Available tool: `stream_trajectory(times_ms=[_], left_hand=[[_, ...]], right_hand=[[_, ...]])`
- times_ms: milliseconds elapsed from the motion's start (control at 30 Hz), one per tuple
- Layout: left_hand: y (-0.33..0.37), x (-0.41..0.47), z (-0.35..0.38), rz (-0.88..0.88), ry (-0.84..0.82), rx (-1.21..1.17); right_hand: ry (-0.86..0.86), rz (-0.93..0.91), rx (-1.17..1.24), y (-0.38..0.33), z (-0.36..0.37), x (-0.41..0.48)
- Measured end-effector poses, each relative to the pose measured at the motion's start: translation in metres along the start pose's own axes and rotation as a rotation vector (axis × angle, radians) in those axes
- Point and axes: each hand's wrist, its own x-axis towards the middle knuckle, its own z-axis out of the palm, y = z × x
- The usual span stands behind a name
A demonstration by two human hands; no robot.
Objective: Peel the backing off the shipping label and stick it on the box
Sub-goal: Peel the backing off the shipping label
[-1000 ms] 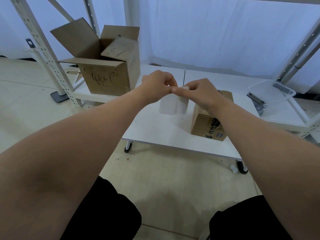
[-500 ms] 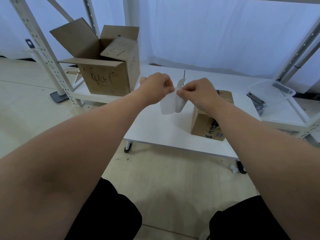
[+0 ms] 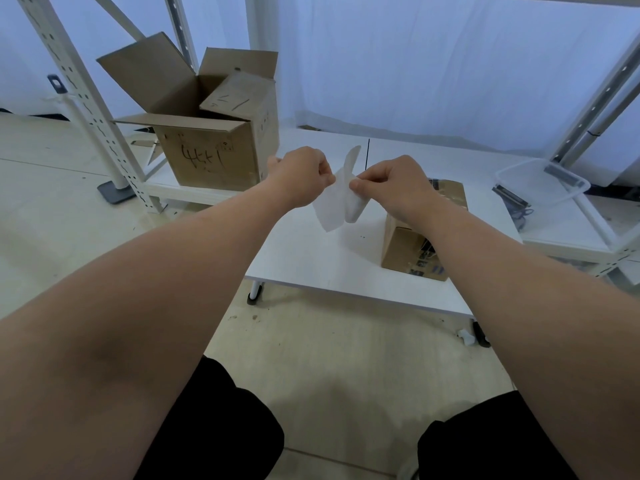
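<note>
Both hands are raised over the low white table (image 3: 311, 258), close together but not touching. The left hand (image 3: 301, 174) is fisted, thumb and forefinger pinching the upper edge of a thin white paper shipping label sheet (image 3: 330, 207). The right hand (image 3: 394, 183) has its fingers curled and pinches a second white layer (image 3: 355, 202) that is partly split away from the first. A narrow curl (image 3: 352, 160) of that layer sticks up between the hands. It is not clear which layer is the sticker and which the backing.

The two layers hang in the air above the middle of the table, joined at the lower part and touching nothing below.

A small closed brown cardboard box (image 3: 408, 251) with black print stands on the right front part of the table, partly hidden behind the right wrist and well apart from the paper.

Past the table's left end, a large open brown cardboard box (image 3: 214, 157) with black handwriting sits on a low white shelf beside a perforated white rack post (image 3: 86, 109). Past the right end is a clear plastic tub (image 3: 543, 183). Behind the table hangs a white curtain (image 3: 415, 64).
</note>
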Motion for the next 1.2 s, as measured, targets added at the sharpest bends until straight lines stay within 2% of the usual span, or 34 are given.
stream_trajectory(times_ms=[333,400,500,567,767,900,1067,1200], left_hand=[[0.002,-0.002,-0.002,-0.068,-0.031,0.042],[0.000,-0.003,-0.002,-0.076,-0.076,-0.108],[-0.003,-0.007,-0.004,-0.086,-0.254,-0.464],[-0.002,-0.009,-0.005,-0.078,-0.305,-0.514],[0.006,-0.011,-0.006,-0.027,-0.275,-0.555],[0.008,-0.011,-0.006,-0.025,-0.181,-0.652],[0.004,-0.010,-0.007,-0.033,-0.111,-0.644],[0.006,-0.010,-0.008,-0.018,-0.102,-0.641]], right_hand=[[0.001,0.009,-0.005,-0.002,0.001,-0.001],[0.022,0.010,0.001,-0.002,0.000,-0.001],[0.058,0.017,0.000,-0.001,-0.003,0.000],[0.066,0.026,-0.002,0.002,-0.006,0.000],[0.051,0.012,0.067,0.002,-0.008,0.000],[0.006,0.013,0.087,0.000,-0.007,-0.001],[-0.029,0.031,0.157,-0.001,-0.007,-0.002],[0.023,0.054,0.166,-0.003,-0.007,-0.002]])
